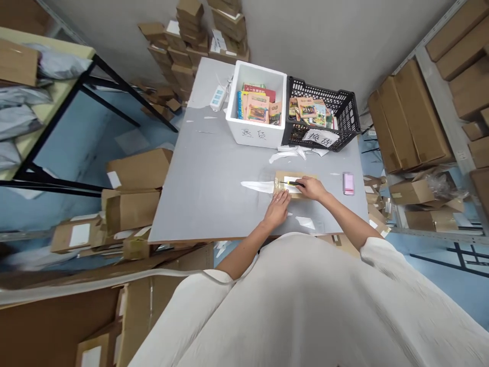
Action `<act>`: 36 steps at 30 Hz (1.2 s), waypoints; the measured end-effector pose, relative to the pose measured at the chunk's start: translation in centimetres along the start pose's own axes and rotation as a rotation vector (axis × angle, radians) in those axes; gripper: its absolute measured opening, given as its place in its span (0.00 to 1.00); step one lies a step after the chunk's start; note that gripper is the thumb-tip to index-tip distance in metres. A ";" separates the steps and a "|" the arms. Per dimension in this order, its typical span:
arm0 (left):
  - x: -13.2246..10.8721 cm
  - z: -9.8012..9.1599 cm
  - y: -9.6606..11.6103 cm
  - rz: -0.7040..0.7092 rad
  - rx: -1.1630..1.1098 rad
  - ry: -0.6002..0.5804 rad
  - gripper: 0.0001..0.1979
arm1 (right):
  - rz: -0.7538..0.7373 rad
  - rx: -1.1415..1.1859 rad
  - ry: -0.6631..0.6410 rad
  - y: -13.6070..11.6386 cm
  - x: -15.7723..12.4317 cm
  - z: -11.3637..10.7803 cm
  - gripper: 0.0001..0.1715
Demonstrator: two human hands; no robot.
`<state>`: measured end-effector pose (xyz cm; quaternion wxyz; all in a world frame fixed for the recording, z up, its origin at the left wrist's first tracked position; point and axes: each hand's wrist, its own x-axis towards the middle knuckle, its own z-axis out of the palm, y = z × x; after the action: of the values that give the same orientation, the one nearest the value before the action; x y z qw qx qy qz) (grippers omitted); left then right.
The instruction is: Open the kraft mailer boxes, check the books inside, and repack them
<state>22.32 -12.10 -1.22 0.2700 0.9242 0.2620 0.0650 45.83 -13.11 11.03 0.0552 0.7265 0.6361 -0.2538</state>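
A small cardboard box with a white label and clear tape lies flat on the grey table. My right hand is closed around a utility knife with a yellow and black handle. Its tip points left across the box's top, near the taped end. My left hand lies on the near left edge of the box, fingers stretched out and pressing on it. A long white scrap sticks out on the table left of the box.
Behind stand a white foam bin and a black plastic crate, both with books inside. A phone lies at the right, a power strip at the back left. Torn white scraps lie before the bins. Cardboard boxes crowd the floor.
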 end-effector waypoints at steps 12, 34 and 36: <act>0.0 0.5 -0.3 0.038 -0.044 0.021 0.44 | 0.025 -0.113 -0.058 -1.7 0.7 -0.5 0.24; 0.1 0.3 -0.5 0.051 -0.040 0.001 0.43 | 0.044 -0.201 -0.110 -3.0 0.6 -1.8 0.22; 0.1 0.2 -0.5 0.051 -0.047 0.004 0.43 | 0.055 -0.204 -0.118 -2.6 0.5 -1.8 0.22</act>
<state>22.23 -11.79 -1.68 0.2895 0.9238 0.2374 0.0798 43.89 -11.39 13.02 0.1730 0.7181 0.6341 -0.2287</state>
